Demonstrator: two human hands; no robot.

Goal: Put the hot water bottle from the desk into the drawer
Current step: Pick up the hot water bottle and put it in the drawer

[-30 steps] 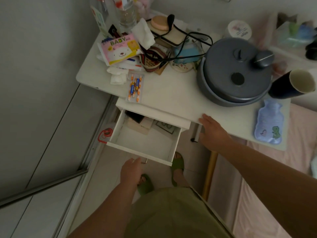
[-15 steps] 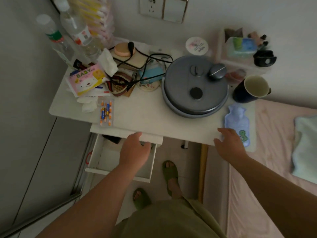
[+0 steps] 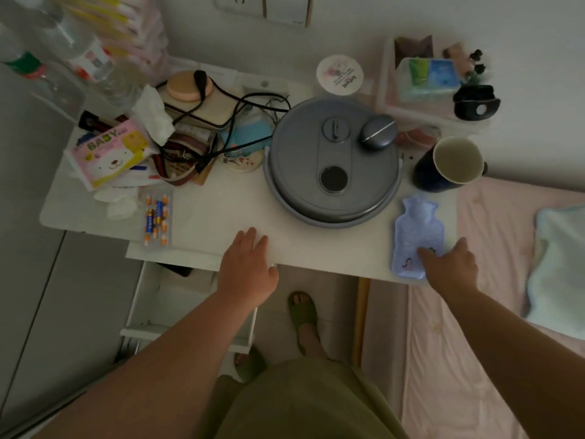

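My right hand [image 3: 451, 264] is on the near right corner of the desk [image 3: 221, 213], fingers spread loosely with nothing in them, the fingertips [image 3: 424, 252] just touching the lower end of the hot water bottle [image 3: 418, 231]. The bottle lies flat at the desk's right edge, between the big grey round lid [image 3: 332, 160] and the pink bed [image 3: 493, 280], its long axis running away from me: neck and stopper at the far end near the dark cup [image 3: 449, 164], broad base nearest my hand and almost at the desk's front edge. So it sits directly ahead and a little left of my right hand, well apart from my left hand [image 3: 248, 267], which rests flat and relaxed on the front edge of the desk, gripping nothing. The drawer [image 3: 177, 302] is pulled out below the desk, under my left forearm. I judge the right hand should close over the base end, then carry it leftward and down across my body.
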